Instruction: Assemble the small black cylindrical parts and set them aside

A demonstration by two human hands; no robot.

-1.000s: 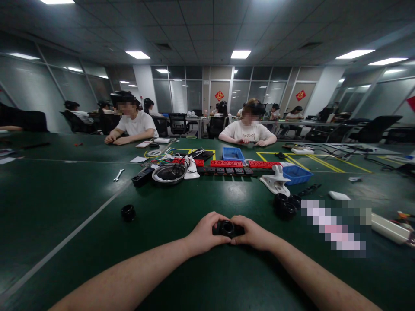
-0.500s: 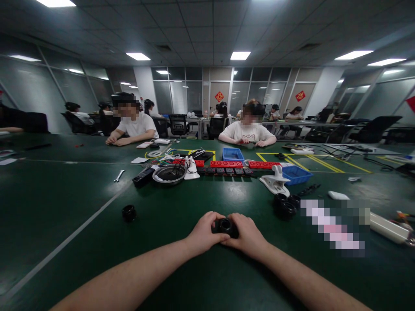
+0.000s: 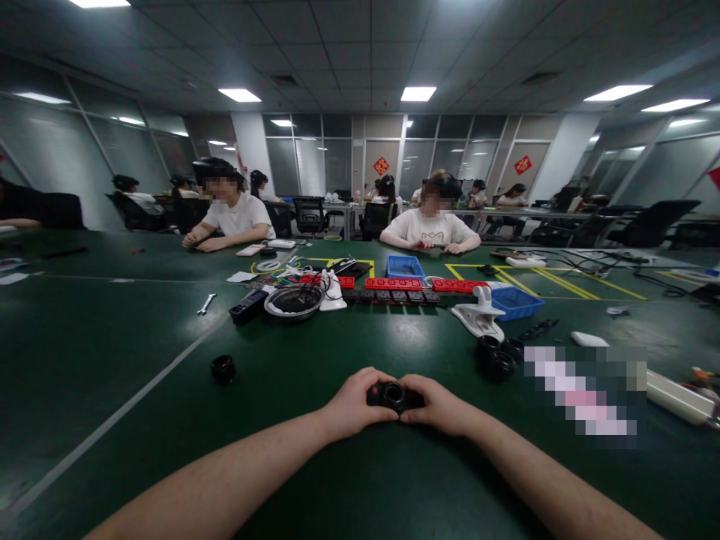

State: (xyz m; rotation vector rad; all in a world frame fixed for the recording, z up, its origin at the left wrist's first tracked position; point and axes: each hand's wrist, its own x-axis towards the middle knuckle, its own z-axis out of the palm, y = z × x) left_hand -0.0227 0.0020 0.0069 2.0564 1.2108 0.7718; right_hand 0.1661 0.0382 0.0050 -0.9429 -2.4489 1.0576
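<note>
A small black round part (image 3: 393,393), like a short lens barrel with a dark opening on top, sits low over the green table (image 3: 281,465) straight in front of me. My left hand (image 3: 353,405) grips its left side and my right hand (image 3: 439,405) grips its right side, fingers curled around it. Both forearms rest along the table toward me. Most of the part's body is hidden by my fingers.
A loose black ring (image 3: 223,368) lies to the left, more black round parts (image 3: 497,355) to the right. Further back are a metal bowl (image 3: 293,301), red and black strips (image 3: 394,284), blue bins (image 3: 515,302), a white clamp (image 3: 480,315) and a wrench (image 3: 205,303). Other people sit across the table.
My right hand rolled over the top of the black part half a second ago, then turned back to its side. The part stays in the same spot between both hands.
</note>
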